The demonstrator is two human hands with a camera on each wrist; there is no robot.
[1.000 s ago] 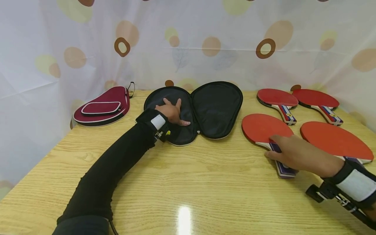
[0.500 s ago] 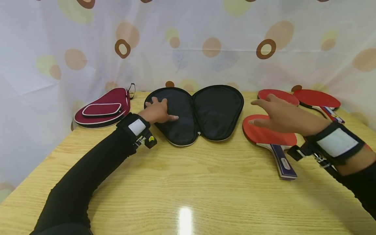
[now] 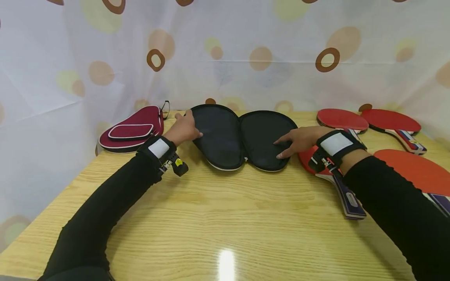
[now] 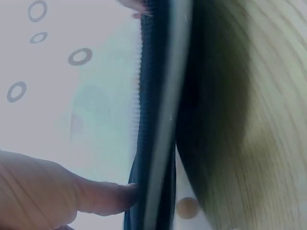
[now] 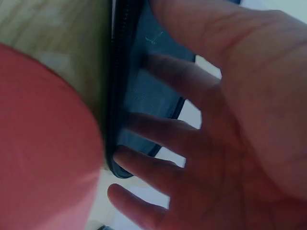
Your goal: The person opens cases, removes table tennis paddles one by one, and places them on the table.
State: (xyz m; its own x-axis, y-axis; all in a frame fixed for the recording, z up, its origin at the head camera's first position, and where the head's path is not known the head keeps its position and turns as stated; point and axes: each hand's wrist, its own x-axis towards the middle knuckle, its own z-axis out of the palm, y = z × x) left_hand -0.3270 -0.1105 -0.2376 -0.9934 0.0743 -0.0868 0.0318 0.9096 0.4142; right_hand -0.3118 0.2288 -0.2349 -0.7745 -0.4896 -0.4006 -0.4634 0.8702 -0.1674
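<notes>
An unfolded black table tennis paddle case [image 3: 221, 136] lies toward the back of the table, inner sides up. My left hand [image 3: 183, 128] pinches its left rim, the thumb on the zipped edge [image 4: 156, 143]; the other fingers are mostly hidden. That left half is tilted up, with shadow beneath it in the left wrist view. On the right half [image 3: 261, 136] my right hand [image 3: 299, 139] rests with spread, fairly straight fingers [image 5: 163, 129]. Partly under the right wrist is an orange-red paddle [image 3: 306, 160] with a dark blue handle.
A closed maroon paddle case [image 3: 131, 117] with a strap stands at the back left. Two red paddles [image 3: 342, 118] with striped handles lie back right, and another orange-red paddle [image 3: 415, 169] lies nearer at the right. Patterned cloth [image 3: 260, 86] hangs behind the table.
My right hand has left the near paddle's handle and moved left onto the case's right half. My left hand has slid from inside the case to its left rim, and that half has risen.
</notes>
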